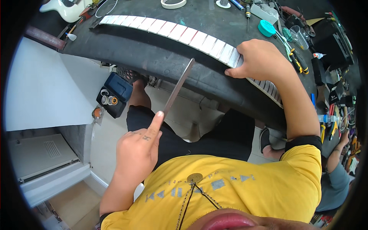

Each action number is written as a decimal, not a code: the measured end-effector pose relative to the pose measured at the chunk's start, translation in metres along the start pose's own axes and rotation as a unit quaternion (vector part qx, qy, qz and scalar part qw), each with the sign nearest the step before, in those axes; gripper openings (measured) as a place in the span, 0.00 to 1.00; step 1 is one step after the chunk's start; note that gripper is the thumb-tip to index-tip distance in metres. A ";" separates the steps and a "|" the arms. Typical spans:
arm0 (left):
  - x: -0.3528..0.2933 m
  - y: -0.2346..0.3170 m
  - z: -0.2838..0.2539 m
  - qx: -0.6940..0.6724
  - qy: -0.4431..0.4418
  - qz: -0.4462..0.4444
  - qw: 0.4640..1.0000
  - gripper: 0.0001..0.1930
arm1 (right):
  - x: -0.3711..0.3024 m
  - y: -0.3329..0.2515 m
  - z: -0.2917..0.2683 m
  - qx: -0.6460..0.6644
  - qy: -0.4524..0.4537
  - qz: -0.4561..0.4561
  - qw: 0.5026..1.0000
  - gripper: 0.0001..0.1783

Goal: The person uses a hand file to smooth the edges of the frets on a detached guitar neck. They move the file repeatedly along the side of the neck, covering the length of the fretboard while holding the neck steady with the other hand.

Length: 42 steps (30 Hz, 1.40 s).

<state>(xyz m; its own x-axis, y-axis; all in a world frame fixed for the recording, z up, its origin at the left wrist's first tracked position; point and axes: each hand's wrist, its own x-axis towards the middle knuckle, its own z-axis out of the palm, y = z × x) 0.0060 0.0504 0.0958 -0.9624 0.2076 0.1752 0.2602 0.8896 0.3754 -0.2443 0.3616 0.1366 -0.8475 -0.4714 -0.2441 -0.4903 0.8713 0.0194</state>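
A long guitar neck (188, 36) lies across the near edge of the dark bench, its fingerboard covered in pale, shiny strips between the frets. My right hand (258, 59) is wrapped around it, thumb on the near side, hiding part of the board. Past that hand, the bare dark frets run down to the right. In my left hand (140, 147) is a thin, flat metal file (179, 86), with the index finger stretched along it. The file slants up and away from me. Its tip overlaps the bench's front side in view, apart from the strips.
On the bench (145, 50) are a tape roll (173, 4), a screwdriver (248, 15), a teal round container (266, 28) and yellow-black pliers (301, 61). A white guitar body (71, 10) is far left. Below sits an open black case (113, 96). Another person's arm (337, 153) shows at right.
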 end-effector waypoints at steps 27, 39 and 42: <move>0.055 0.002 0.003 -0.007 0.003 0.001 1.000 0.32 | 0.001 0.007 0.000 0.014 -0.030 0.006 0.999 0.38; 0.127 0.017 0.016 0.032 0.003 0.006 0.999 0.24 | 0.002 0.014 0.004 0.034 -0.038 0.014 0.999 0.41; 0.045 0.004 0.004 -0.007 0.008 -0.001 1.000 0.33 | 0.002 0.007 -0.002 0.036 -0.049 -0.003 0.998 0.35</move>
<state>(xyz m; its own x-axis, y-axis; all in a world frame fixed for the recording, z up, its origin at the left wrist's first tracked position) -0.0364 0.0653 0.1017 -0.9618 0.1987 0.1881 0.2587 0.8842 0.3889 -0.2497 0.3666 0.1380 -0.8186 -0.4639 -0.3386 -0.4762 0.8778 -0.0512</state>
